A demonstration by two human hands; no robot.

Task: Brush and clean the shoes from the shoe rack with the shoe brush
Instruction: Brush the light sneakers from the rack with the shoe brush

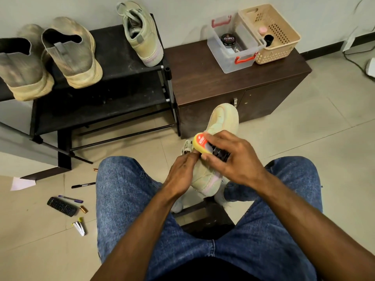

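Observation:
A pale beige sneaker [222,122] is held toe-away between my knees. My left hand [182,169] grips it near the laces and collar. My right hand [231,159] grips a yellow and black shoe brush [199,141] with a red label, pressed against the sneaker's upper. Its matching sneaker [142,35] stands on the black shoe rack [113,63]. Two dusty grey slip-on shoes [71,51] [20,74] sit on the rack's left side.
A dark wooden cabinet [203,82] beside the rack carries a clear box [235,43] with a polish tin and a beige basket [272,33]. Pens, a remote [61,206] and small batteries lie on the tiled floor at left. A dark stool [205,220] is under me.

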